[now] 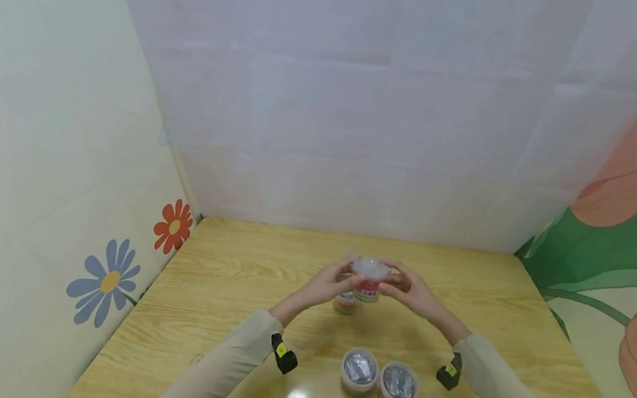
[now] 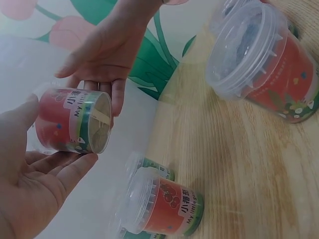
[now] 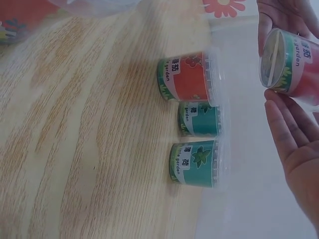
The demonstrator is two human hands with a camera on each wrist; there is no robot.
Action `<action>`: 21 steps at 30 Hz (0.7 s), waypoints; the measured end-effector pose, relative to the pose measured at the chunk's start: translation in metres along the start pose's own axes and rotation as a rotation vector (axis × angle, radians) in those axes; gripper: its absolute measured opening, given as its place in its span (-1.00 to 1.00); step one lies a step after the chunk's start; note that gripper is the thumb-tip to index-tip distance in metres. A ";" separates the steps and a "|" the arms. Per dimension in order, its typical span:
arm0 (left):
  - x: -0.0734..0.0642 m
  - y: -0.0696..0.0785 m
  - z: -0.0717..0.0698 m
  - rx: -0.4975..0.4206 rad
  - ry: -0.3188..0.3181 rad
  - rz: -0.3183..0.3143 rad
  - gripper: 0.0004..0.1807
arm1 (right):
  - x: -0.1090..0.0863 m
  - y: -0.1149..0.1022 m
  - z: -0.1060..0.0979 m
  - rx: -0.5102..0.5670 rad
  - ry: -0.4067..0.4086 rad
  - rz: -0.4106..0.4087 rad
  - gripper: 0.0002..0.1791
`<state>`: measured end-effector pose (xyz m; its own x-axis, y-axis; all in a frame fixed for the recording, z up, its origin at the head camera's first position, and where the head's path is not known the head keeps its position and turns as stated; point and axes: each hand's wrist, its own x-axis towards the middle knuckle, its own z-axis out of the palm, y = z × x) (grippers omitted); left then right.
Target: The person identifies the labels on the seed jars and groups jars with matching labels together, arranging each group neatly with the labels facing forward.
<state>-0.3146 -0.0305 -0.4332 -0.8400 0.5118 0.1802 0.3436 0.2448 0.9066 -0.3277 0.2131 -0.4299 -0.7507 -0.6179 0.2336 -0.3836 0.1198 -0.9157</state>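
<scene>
And here a red cup [image 1: 367, 289] is held up off the table [image 1: 181, 339] between two hands, its clear lid [image 1: 371, 268] uppermost, its base hanging free. On one side it is gripped by the left hand [image 1: 327, 286], thumb and fingers set apart by the width of the cup and clamped on its wall; on the other it is steadied by the right hand [image 1: 419, 295], thumb to the front and fairly straight fingers behind. How firmly it is pressed from the right cannot be told. Through the clear base a pale strip [image 2: 99, 115] is shown. A light, even squeeze is called for here, as a thin plastic wall could well be dented, and the lid is best left free of any upward push. Just behind, a second red cup [image 3: 187, 77] is stood upright, lined up with two green cups [image 3: 195, 162], so the base should be kept well clear of those lids and any lowering done straight and slowly. Closer to the body, two nearer cups [image 1: 359, 368] are set side by side, silvery packets [image 1: 400, 383] visible inside; they could be knocked by a dropped wrist, so both forearms are best kept raised.
</scene>
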 end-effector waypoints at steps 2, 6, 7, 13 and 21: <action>0.002 -0.002 0.001 -0.004 0.001 0.006 -0.32 | -0.001 0.000 0.000 0.001 0.006 0.000 -0.40; 0.007 -0.004 0.004 0.042 -0.003 0.024 -0.38 | -0.002 0.001 -0.002 0.001 0.023 -0.003 -0.42; 0.007 -0.004 0.004 0.061 -0.004 0.028 -0.38 | -0.002 0.001 -0.002 -0.004 0.030 -0.002 -0.42; 0.011 -0.005 0.006 0.126 -0.010 0.010 -0.33 | -0.004 0.003 -0.004 -0.060 0.077 0.035 -0.43; 0.018 -0.005 0.012 0.129 -0.009 0.032 -0.32 | -0.007 0.009 -0.007 -0.078 0.103 0.064 -0.43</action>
<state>-0.3263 -0.0128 -0.4387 -0.8244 0.5279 0.2042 0.4214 0.3316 0.8441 -0.3295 0.2239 -0.4380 -0.8244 -0.5250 0.2117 -0.3710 0.2186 -0.9025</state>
